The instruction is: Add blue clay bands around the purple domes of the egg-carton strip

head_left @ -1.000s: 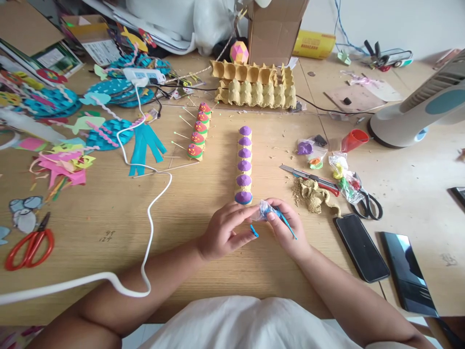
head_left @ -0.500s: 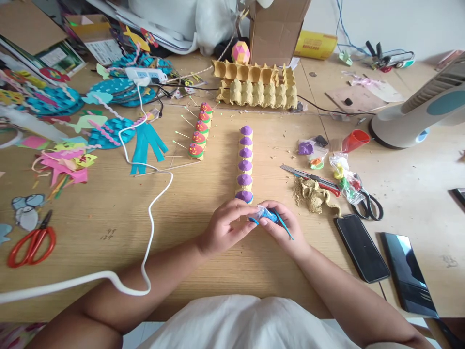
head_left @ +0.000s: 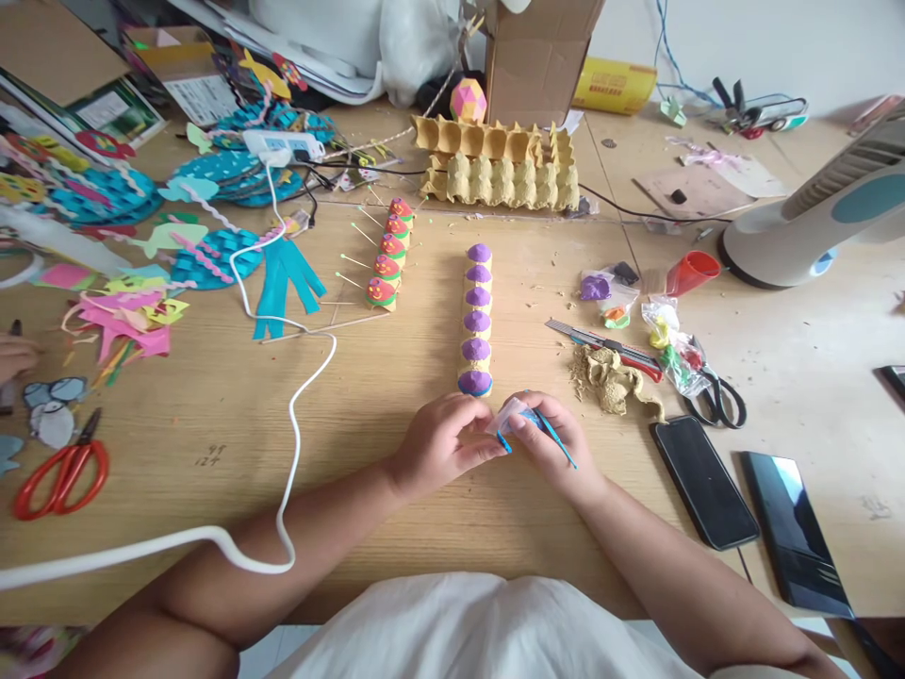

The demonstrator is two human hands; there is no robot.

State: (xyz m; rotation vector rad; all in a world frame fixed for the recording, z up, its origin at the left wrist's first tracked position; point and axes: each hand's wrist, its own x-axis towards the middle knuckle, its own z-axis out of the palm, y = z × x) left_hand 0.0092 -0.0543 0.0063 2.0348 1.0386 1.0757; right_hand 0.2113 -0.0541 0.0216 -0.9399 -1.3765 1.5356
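Between my hands is a small clear plastic bag (head_left: 510, 415) with blue clay in it. My right hand (head_left: 555, 443) grips the bag and a thin blue stick (head_left: 557, 441) that points down to the right. The fingers of my left hand (head_left: 447, 441) pinch a small blue piece (head_left: 503, 441) beside the bag. Just beyond my hands stands an egg-carton strip (head_left: 477, 323) with purple-covered bumps and a blue edge at its near end. A second strip (head_left: 390, 255), red and green with faces and pins, lies farther left.
Beige clay (head_left: 609, 382), a cutter (head_left: 600, 347), black scissors (head_left: 717, 401) and two phones (head_left: 703, 483) are at the right. Red-handled scissors (head_left: 63, 476) and a white cable (head_left: 293, 415) lie left. Another person's hand (head_left: 18, 358) shows at the left edge.
My left fingers have moved slightly down with the blue piece, which now hangs lower at the bag's near side. Another person's hand has come into view at the left edge.
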